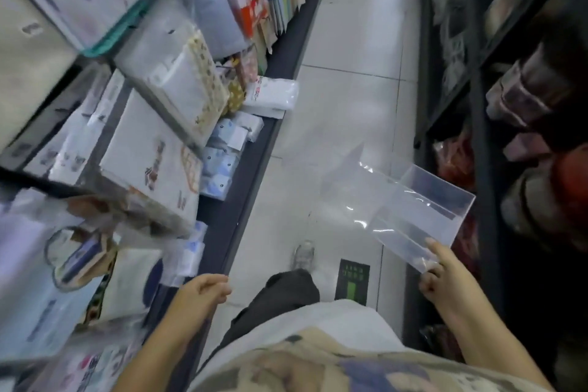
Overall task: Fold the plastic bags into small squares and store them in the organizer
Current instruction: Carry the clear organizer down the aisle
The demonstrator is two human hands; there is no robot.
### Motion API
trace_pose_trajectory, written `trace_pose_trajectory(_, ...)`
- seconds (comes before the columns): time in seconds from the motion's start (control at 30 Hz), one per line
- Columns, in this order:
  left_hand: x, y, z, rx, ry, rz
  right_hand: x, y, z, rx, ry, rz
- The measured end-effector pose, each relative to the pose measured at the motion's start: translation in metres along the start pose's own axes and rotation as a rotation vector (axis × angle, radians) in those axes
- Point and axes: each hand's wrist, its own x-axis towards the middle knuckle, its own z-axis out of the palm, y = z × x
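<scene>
So, right hand (442,275) is out front-right of the body, gripping the near corner of a clear rectangular plastic organizer box (445,200). Index finger (436,248) lies straight along the box's edge; other fingers are curled at the corner. Box is tilted & held in the air over the floor, resting on nothing.

A clear thin plastic bag (356,188) lies across the box & sticks out past its far-left side, unfolded, w/ glossy creases. Can't tell whether the fingers also pinch the bag film.

Left hand (206,288) hangs w/ fingers loosely curled, holding nothing, just beside the dark grey shelf edge (254,175). Beyond & left of that hand are blurred plastic-wrapped white pkgs (152,149), stacked on the shelves.

Between the hands: a dark trouser leg (286,289), a grey shoe (304,254) & a green-and-black floor sticker (352,278) on the white tiled floor (350,41).

Right of the right hand stands a dark metal rack (477,124) w/ bagged goods, too blurred to ID.
</scene>
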Motion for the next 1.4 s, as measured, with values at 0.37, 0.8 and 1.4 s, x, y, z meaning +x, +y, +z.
trace_pose_trajectory(0.37, 0.213, 0.389, 0.086, 0.151, -0.241, 0.414, 0.141, -0.202, 0.088, 0.016, 0.097, -0.026)
trace_pose_trajectory(0.8, 0.424, 0.665, 0.178, 0.129, -0.105, 0.323, 0.438, -0.481, 0.186, -0.077, 0.127, -0.036)
trace_pose_trajectory(1.4, 0.765, 1.105, 0.237, 0.319, -0.095, 0.389, 0.785, -0.868, 0.393, -0.135, 0.046, -0.034)
